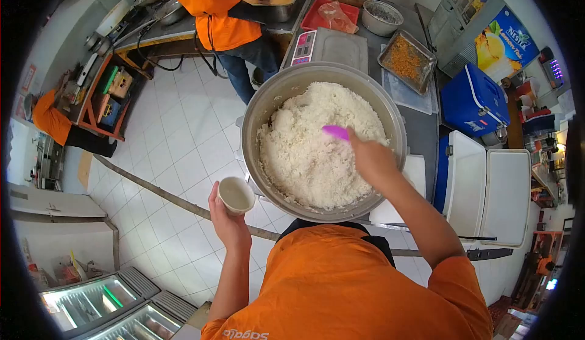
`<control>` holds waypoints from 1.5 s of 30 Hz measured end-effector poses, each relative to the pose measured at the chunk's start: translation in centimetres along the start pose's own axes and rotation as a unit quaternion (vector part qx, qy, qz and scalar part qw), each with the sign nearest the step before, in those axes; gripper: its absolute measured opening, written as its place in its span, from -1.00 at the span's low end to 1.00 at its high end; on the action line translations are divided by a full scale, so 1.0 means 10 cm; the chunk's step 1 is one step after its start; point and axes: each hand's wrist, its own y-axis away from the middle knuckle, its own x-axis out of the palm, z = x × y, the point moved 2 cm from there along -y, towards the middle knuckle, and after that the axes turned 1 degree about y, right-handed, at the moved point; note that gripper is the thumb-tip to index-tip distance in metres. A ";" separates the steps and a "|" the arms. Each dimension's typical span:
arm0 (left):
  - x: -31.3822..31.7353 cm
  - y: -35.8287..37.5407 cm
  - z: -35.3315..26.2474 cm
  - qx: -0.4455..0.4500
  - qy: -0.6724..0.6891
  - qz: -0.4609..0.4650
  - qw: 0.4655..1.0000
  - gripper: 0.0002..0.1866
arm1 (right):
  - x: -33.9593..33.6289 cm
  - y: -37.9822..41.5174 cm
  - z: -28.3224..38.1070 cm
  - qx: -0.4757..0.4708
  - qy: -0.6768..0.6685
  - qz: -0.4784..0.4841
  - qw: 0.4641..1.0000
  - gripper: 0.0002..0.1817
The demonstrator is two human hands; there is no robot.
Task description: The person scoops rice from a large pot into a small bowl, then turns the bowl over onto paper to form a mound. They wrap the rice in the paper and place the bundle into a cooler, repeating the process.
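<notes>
The right hand [373,160] reached over the big metal pot [268,105] of cooked rice [311,148], its fingers pressed together around a purple scoop [336,132] whose tip lay on the rice. The left hand [228,218] hung beside the pot above the tiled floor [177,151], its fingers wrapped around a small empty cup [236,194]. Behind the pot, a digital scale [329,46] and a tray of orange shreds [407,60] sat on the surface [420,129].

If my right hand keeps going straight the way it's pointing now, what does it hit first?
Most likely the cooked rice in the big pot. The right hand reaches up-left over it with a purple scoop, though its height above the rice is unclear.
</notes>
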 end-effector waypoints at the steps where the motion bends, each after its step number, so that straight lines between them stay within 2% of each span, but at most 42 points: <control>1: 0.01 0.07 0.11 -0.004 -0.054 -0.044 0.998 -0.46 | -0.04 -0.04 -0.08 0.030 -0.003 0.004 1.000 -0.38; 2: 0.05 0.12 0.20 -0.007 -0.107 -0.086 0.991 -0.50 | -0.08 -0.09 -0.15 0.060 -0.005 0.006 0.998 -0.40; 3: -0.05 -0.12 -0.04 0.027 -0.130 -0.076 0.988 -0.50 | 0.12 -0.48 0.05 0.045 -0.037 -0.018 0.998 -0.40; 5: 0.09 0.02 0.21 -0.060 -0.108 -0.045 0.991 -0.54 | 0.51 -0.74 -0.14 -0.058 -0.040 0.019 0.997 -0.52; 6: 0.14 0.10 0.34 -0.088 -0.124 -0.034 0.988 -0.56 | 0.46 -0.58 -0.10 -0.051 -0.033 0.027 0.998 -0.52; 8: 0.08 0.11 0.58 -0.092 -0.122 -0.027 0.988 -0.57 | 0.44 -0.26 0.13 0.023 -0.096 0.067 0.993 -0.57; 11: 0.16 0.17 0.63 -0.100 -0.122 -0.025 0.987 -0.60 | 0.62 0.18 0.29 0.043 -0.057 0.074 0.995 -0.56; 12: 0.18 0.20 0.62 -0.114 -0.116 -0.039 0.986 -0.60 | 0.57 0.22 0.28 0.047 -0.055 0.076 0.994 -0.56; 14: 0.22 0.26 0.60 -0.132 -0.110 -0.050 0.984 -0.60 | 0.48 0.35 0.26 -0.017 -0.025 0.130 0.991 -0.56; 17: 0.33 0.25 0.51 -0.147 -0.064 -0.062 0.985 -0.59 | 0.06 0.28 -0.07 -0.028 -0.029 0.083 0.996 -0.54; 19: 0.37 0.28 0.47 -0.148 -0.059 -0.064 0.985 -0.60 | -0.22 0.01 -0.35 0.128 -0.060 -0.043 0.989 -0.58; 20: 0.34 0.29 0.53 -0.150 -0.058 -0.065 0.985 -0.60 | -0.08 -0.14 -0.52 0.129 -0.059 -0.041 0.989 -0.58; 22: 0.27 0.27 0.65 -0.119 -0.067 -0.067 0.988 -0.60 | 0.48 -0.49 -0.84 0.016 -0.088 0.013 0.996 -0.65; 24: 0.32 0.26 0.61 -0.122 -0.063 -0.073 0.988 -0.60 | 0.66 -0.44 -0.67 0.100 -0.214 0.113 0.965 -0.70; 26: 0.37 0.24 0.56 -0.126 -0.057 -0.079 0.987 -0.60 | 0.61 -0.03 -0.27 0.058 -0.130 0.099 0.985 -0.72; 28: 0.40 0.25 0.50 -0.137 -0.066 -0.076 0.985 -0.60 | 0.44 0.31 0.22 0.058 -0.065 0.071 0.994 -0.61; 29: 0.38 0.28 0.50 -0.143 -0.069 -0.078 0.984 -0.60 | 0.40 0.37 0.20 0.061 -0.067 0.077 0.993 -0.61; 31: 0.38 0.25 0.49 -0.155 -0.049 -0.079 0.984 -0.61 | 0.25 0.37 0.05 -0.016 -0.090 0.070 0.993 -0.59; 32: 0.35 0.23 0.51 -0.155 -0.050 -0.080 0.983 -0.61 | 0.11 0.29 -0.12 0.038 -0.066 0.007 0.997 -0.62; 34: 0.28 0.23 0.57 -0.140 -0.063 -0.062 0.986 -0.63 | -0.39 0.13 -0.40 0.171 -0.086 -0.037 0.981 -0.69; 36: 0.30 0.24 0.57 -0.137 -0.064 -0.070 0.986 -0.63 | 0.20 -0.36 -1.21 0.024 0.012 -0.032 0.999 -0.76; 37: 0.32 0.23 0.57 -0.133 -0.065 -0.075 0.986 -0.63 | 0.37 -0.57 -1.29 0.024 0.012 -0.033 0.999 -0.76; 38: 0.34 0.22 0.59 -0.133 -0.064 -0.074 0.986 -0.63 | 0.51 -0.76 -1.29 0.012 0.008 0.010 1.000 -0.76; 39: 0.34 0.22 0.62 -0.124 -0.069 -0.077 0.987 -0.62 | 0.60 -0.83 -1.24 0.001 0.003 0.053 0.999 -0.73; 42: 0.33 0.24 0.61 -0.107 -0.078 -0.077 0.988 -0.61 | 0.72 -0.78 -0.90 0.041 -0.067 0.058 0.995 -0.69; 44: 0.38 0.22 0.59 -0.098 -0.072 -0.083 0.989 -0.61 | 0.45 -0.26 -0.35 0.041 -0.131 0.044 0.990 -0.69; 45: 0.41 0.22 0.55 -0.111 -0.074 -0.090 0.987 -0.61 | 0.48 -0.04 -0.06 0.070 -0.108 0.043 0.991 -0.69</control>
